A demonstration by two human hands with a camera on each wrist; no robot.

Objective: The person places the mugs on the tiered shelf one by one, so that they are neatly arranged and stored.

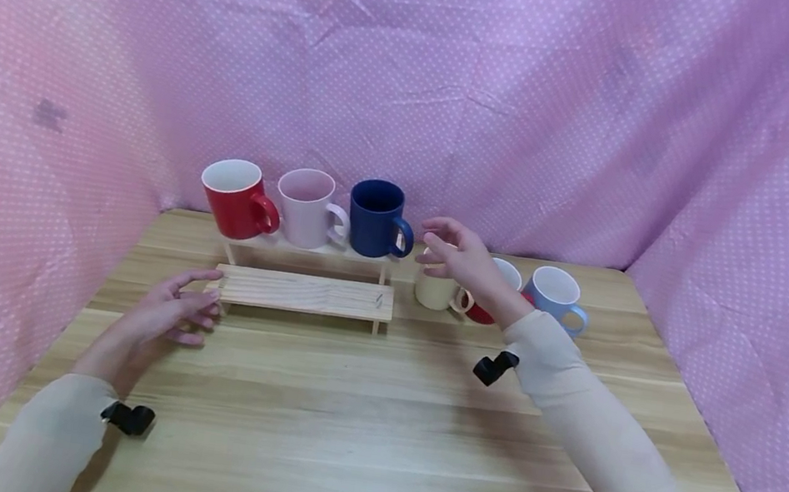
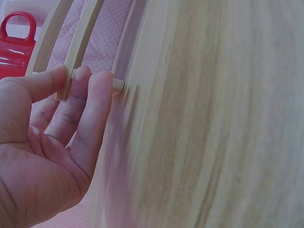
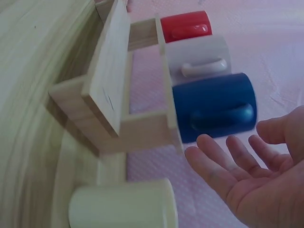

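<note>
A two-tier wooden rack [image 1: 304, 294] bears a red mug [image 1: 237, 205], a pale pink mug [image 1: 304, 215] and a navy blue mug [image 1: 369, 226] in a row on its upper tier. My left hand [image 1: 170, 307] pinches the left end of the lower board, thumb on one side and fingers on the other in the left wrist view. My right hand [image 1: 464, 260] holds nothing; its fingers are spread and slightly bent, just right of the navy mug's handle. Below that hand stands a cream mug [image 1: 436, 292], partly covered by it in the head view.
Right of the cream mug, a red mug with a white inside [image 1: 507, 272] is half hidden by my right wrist. A light blue mug [image 1: 553, 293] stands at the row's right end. Pink dotted cloth [image 1: 426, 74] encloses the wooden table [image 1: 339, 423] at the back and sides.
</note>
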